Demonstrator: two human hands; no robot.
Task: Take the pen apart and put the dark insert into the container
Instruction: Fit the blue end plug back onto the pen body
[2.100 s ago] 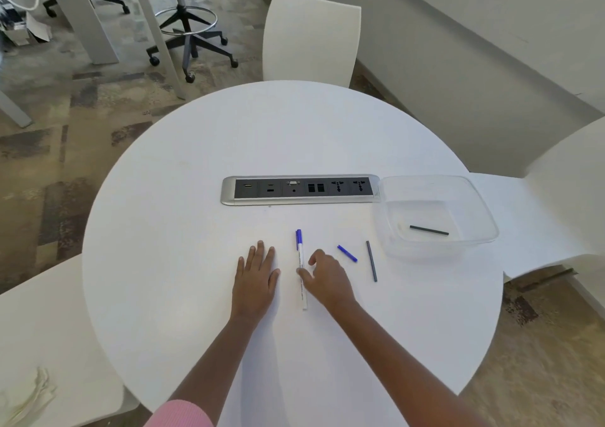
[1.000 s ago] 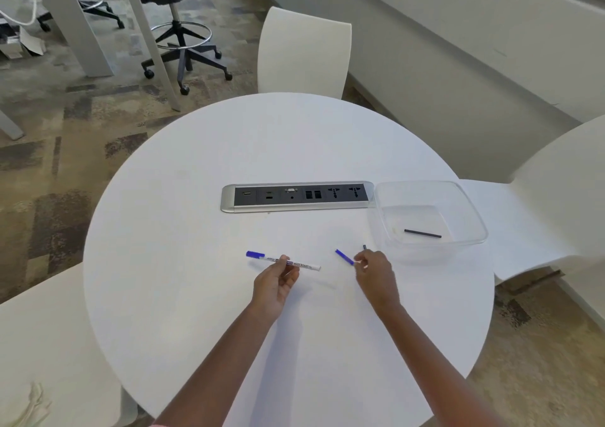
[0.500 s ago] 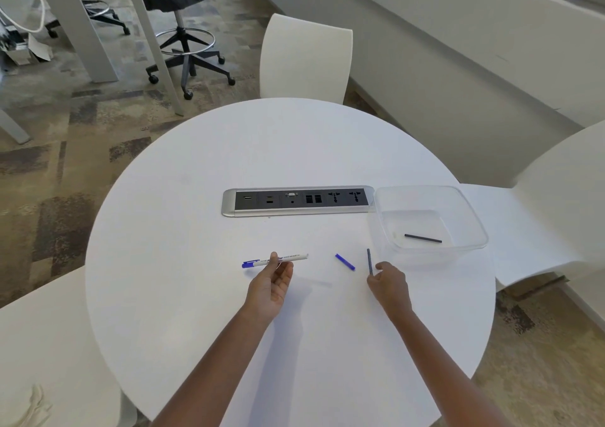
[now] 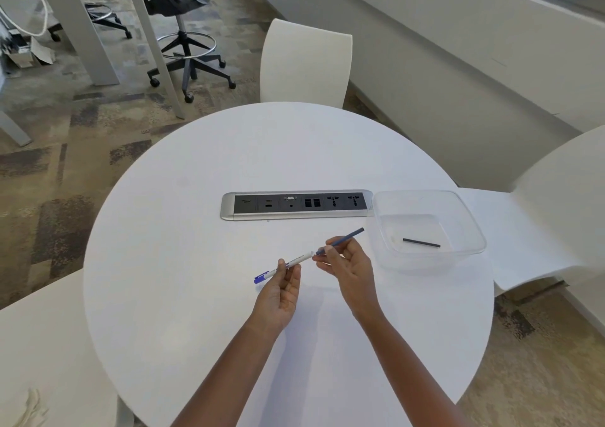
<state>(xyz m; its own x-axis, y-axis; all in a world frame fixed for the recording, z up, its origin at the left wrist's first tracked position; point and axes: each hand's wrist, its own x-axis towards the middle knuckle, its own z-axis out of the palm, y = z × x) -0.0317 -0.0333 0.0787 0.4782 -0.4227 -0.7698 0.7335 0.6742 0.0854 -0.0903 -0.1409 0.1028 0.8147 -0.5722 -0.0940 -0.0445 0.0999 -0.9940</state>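
The pen (image 4: 284, 266), a slim white plastic barrel with a blue cap at its left end, was held above the round white worktop (image 4: 203, 295), tilted up toward the right; the left hand (image 4: 282, 291) pinched it near the middle between thumb and fingertips, palm turned up; the right hand (image 4: 347, 264) was closed on a thin dark rod (image 4: 343, 238), straight and matte, whose lower end met the open end of the barrel and whose upper end pointed toward the container (image 4: 465, 207); whether the rod's tip sat inside the barrel could not be told. The two hands were close together but not touching. The container was a clear, thin-walled plastic tub with rounded corners, standing on the worktop's right edge, just right of the hands; a second short dark rod (image 4: 421, 242) lay flat on its floor. A brushed-metal socket strip (image 4: 296, 204) with a black face sat flush in the smooth worktop, its right end just beside the tub.
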